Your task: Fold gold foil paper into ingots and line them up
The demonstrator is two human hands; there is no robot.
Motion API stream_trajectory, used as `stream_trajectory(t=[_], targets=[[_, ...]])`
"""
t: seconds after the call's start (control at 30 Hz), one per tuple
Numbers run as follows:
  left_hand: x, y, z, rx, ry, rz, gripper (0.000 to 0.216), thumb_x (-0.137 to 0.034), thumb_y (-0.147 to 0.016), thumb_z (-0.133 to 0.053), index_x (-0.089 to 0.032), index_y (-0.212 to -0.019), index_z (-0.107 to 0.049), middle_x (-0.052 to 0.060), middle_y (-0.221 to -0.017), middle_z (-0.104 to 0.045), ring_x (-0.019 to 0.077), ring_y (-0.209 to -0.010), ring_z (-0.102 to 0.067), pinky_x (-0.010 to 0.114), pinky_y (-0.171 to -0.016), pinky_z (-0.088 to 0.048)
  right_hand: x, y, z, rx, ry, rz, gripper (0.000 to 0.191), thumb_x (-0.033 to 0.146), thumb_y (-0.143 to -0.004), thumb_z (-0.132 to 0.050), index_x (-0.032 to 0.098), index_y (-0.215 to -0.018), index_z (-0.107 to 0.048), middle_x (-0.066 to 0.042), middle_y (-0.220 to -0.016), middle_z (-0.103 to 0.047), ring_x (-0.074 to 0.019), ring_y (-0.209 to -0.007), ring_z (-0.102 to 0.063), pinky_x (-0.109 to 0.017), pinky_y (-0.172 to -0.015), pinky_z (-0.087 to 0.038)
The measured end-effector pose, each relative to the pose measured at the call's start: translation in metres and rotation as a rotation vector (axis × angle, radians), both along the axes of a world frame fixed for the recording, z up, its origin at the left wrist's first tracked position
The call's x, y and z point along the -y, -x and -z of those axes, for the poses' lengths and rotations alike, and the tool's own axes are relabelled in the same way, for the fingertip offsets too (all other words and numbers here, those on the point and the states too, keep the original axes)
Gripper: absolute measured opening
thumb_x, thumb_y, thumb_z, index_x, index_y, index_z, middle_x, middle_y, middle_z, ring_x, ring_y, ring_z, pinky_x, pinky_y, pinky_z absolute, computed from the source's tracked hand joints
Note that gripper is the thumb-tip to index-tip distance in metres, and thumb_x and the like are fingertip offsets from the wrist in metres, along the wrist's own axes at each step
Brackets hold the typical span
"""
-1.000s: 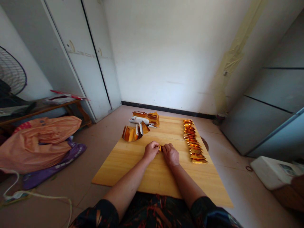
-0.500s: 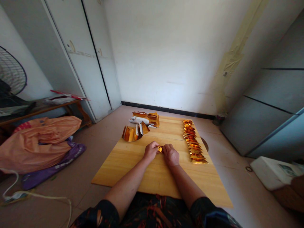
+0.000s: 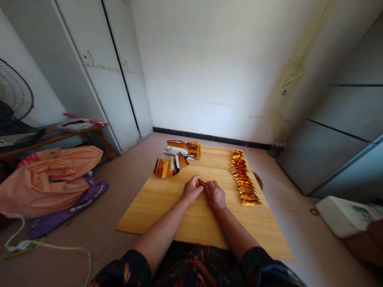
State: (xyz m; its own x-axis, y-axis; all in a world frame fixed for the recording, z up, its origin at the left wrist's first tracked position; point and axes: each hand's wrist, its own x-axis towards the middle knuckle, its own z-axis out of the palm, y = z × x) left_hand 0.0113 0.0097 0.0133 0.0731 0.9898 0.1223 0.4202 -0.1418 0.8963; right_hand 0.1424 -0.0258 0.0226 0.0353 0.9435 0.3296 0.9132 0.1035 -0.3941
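Foil piece has tilted, long axis running from left hand to right hand. I see both pinching its ends, left of the foil row, right hand nearer.

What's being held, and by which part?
Gold foil paper, held at its left end by the left grip and right end by the right grip.

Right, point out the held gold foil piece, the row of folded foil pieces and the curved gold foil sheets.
Held gold foil piece [image 3: 200,182], head view: its exposed middle.
Row of folded foil pieces [image 3: 244,177], head view: midway along the row.
Curved gold foil sheets [image 3: 164,169], head view: the shiny gold face.
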Motion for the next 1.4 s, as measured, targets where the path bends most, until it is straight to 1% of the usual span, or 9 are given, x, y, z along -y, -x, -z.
stream_trajectory(t=[0.2, 0.33, 0.5, 0.63, 0.77, 0.93, 1.07, 1.23, 1.4], targets=[[-0.003, -0.003, 0.005, 0.074, 0.057, -0.002, 0.065, -0.012, -0.063, -0.065, -0.019, -0.126, -0.048, -0.007, -0.063, -0.058, 0.0106, -0.058, -0.054, 0.02, -0.058, -0.042, -0.005, -0.004, 0.011, -0.193, -0.128, -0.147, 0.016, 0.023, -0.089, -0.044, 0.021, -0.088, -0.06, -0.003, -0.085, -0.059, -0.0128, -0.072, -0.057, -0.021, -0.062, -0.039], [-0.004, -0.004, 0.006, 0.104, 0.056, -0.05, 0.079, -0.01, -0.064, -0.063, -0.021, -0.137, -0.035, -0.008, -0.06, -0.056, 0.0101, -0.055, -0.054, 0.019, -0.056, -0.041, -0.008, -0.005, 0.017, -0.272, -0.195, -0.215, 0.012, 0.02, -0.084, -0.046, 0.02, -0.082, -0.058, -0.003, -0.081, -0.058, -0.0142, -0.073, -0.056, -0.023, -0.067, -0.043], [0.001, -0.004, 0.001, 0.154, 0.033, -0.079, 0.089, -0.008, -0.065, -0.062, -0.022, -0.143, -0.023, -0.011, -0.055, -0.051, 0.0092, -0.049, -0.049, 0.018, -0.053, -0.038, -0.008, -0.006, 0.017, -0.307, -0.216, -0.186, 0.013, 0.021, -0.084, -0.047, 0.02, -0.074, -0.055, -0.003, -0.076, -0.057, -0.014, -0.07, -0.055, -0.023, -0.066, -0.043], [0.008, -0.005, -0.009, 0.095, 0.021, -0.097, 0.089, -0.007, -0.065, -0.061, -0.024, -0.143, -0.022, -0.011, -0.053, -0.047, 0.0094, -0.048, -0.046, 0.018, -0.05, -0.033, -0.009, -0.005, 0.018, -0.244, -0.188, -0.111, 0.017, 0.023, -0.086, -0.047, 0.02, -0.07, -0.054, -0.002, -0.074, -0.056, -0.0125, -0.065, -0.053, -0.022, -0.061, -0.039], [0.011, -0.008, -0.014, 0.027, 0.029, -0.125, 0.084, -0.011, -0.068, -0.062, -0.024, -0.142, -0.026, -0.009, -0.057, -0.051, 0.0104, -0.05, -0.048, 0.019, -0.051, -0.033, -0.01, -0.004, 0.02, -0.207, -0.175, -0.088, 0.02, 0.021, -0.087, -0.044, 0.02, -0.068, -0.051, -0.001, -0.071, -0.053, -0.0118, -0.063, -0.052, -0.021, -0.058, -0.037], [0.011, -0.007, -0.015, -0.036, 0.034, -0.133, 0.084, -0.013, -0.068, -0.063, -0.025, -0.142, -0.026, -0.005, -0.065, -0.057, 0.012, -0.057, -0.052, 0.019, -0.054, -0.034, -0.011, -0.004, 0.02, -0.224, -0.178, -0.097, 0.019, 0.02, -0.086, -0.044, 0.02, -0.068, -0.051, -0.001, -0.072, -0.053, -0.0116, -0.062, -0.051, -0.021, -0.059, -0.037], [0.011, -0.006, -0.017, -0.055, 0.036, -0.128, 0.086, -0.012, -0.066, -0.063, -0.024, -0.142, -0.025, -0.005, -0.066, -0.057, 0.0123, -0.059, -0.054, 0.019, -0.054, -0.034, -0.01, -0.006, 0.019, -0.251, -0.185, -0.126, 0.015, 0.022, -0.085, -0.047, 0.021, -0.071, -0.053, -0.001, -0.074, -0.054, -0.0123, -0.066, -0.052, -0.022, -0.061, -0.04], [0.006, -0.004, -0.01, 0.042, 0.036, -0.138, 0.088, -0.01, -0.064, -0.064, -0.022, -0.142, -0.025, -0.008, -0.06, -0.053, 0.011, -0.055, -0.053, 0.019, -0.054, -0.036, -0.01, -0.006, 0.022, -0.284, -0.21, -0.137, 0.007, 0.026, -0.081, -0.054, 0.019, -0.077, -0.054, -0.001, -0.076, -0.055, -0.0112, -0.06, -0.051, -0.022, -0.059, -0.041], [-0.004, -0.002, 0.005, 0.146, 0.046, -0.148, 0.092, -0.012, -0.063, -0.066, -0.022, -0.143, -0.021, -0.011, -0.057, -0.051, 0.0097, -0.049, -0.05, 0.019, -0.053, -0.037, -0.01, -0.006, 0.023, -0.305, -0.22, -0.145, 0.009, 0.028, -0.08, -0.055, 0.019, -0.08, -0.054, -0.001, -0.077, -0.055, -0.0105, -0.057, -0.05, -0.022, -0.056, -0.041]])
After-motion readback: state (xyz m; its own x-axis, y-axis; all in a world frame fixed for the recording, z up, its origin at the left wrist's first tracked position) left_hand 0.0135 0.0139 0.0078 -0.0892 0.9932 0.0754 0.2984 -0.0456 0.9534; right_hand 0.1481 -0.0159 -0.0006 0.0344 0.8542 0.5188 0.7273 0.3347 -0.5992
